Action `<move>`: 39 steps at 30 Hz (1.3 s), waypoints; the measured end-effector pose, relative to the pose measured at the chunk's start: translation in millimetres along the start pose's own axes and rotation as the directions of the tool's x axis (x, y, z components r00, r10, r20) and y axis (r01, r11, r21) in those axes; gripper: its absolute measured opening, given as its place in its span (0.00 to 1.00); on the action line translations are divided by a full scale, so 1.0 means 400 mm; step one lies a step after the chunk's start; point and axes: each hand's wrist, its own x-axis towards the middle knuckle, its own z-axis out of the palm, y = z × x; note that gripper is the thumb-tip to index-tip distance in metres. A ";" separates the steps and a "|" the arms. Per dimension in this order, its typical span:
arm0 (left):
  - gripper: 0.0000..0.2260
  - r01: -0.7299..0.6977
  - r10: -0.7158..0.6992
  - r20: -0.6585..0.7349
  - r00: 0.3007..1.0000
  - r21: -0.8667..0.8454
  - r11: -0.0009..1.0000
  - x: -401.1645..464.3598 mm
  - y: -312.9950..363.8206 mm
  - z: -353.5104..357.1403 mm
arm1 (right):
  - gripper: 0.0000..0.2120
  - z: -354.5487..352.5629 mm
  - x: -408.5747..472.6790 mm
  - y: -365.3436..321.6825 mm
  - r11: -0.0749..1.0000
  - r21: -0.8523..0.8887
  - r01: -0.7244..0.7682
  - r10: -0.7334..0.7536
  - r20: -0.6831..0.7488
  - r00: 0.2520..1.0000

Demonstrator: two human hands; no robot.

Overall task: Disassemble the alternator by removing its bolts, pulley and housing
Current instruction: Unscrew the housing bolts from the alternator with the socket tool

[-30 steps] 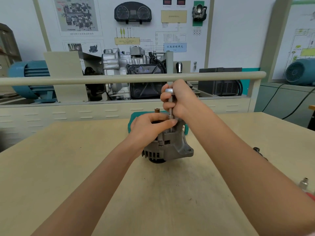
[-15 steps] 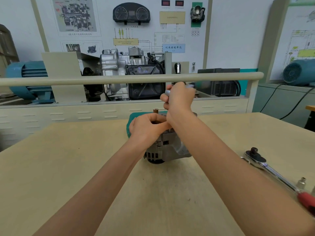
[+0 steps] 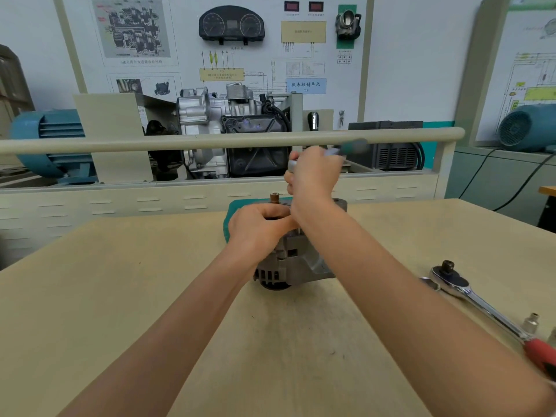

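Head view: alternator (image 3: 296, 261) stands mid-table, a cast metal lump, likely heavy, rigid and slick; left hand (image 3: 258, 228) clamps its top from nine o'clock; right hand (image 3: 313, 176) at twelve grips an upright driver (image 3: 292, 165); best held by the ribbed housing.

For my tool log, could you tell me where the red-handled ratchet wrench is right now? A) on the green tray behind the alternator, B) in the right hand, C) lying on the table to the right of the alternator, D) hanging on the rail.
C: the ratchet wrench lies flat on the table, right of the alternator, with neither hand on it.
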 end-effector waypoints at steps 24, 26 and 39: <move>0.05 -0.047 0.046 0.047 0.998 0.016 0.999 0.000 0.002 -0.008 | 0.10 -0.001 0.014 -0.017 0.984 -0.027 -0.179 0.180 0.061 0.982; 0.09 -0.052 0.050 0.091 0.995 0.026 0.998 -0.001 0.002 -0.012 | 0.13 -0.012 0.020 -0.036 0.944 -0.124 -0.305 0.326 0.216 0.920; 0.02 -0.093 0.093 0.025 0.995 0.042 0.995 0.002 -0.005 -0.003 | 0.09 -0.007 -0.006 -0.003 0.999 0.042 -0.015 0.014 0.028 1.000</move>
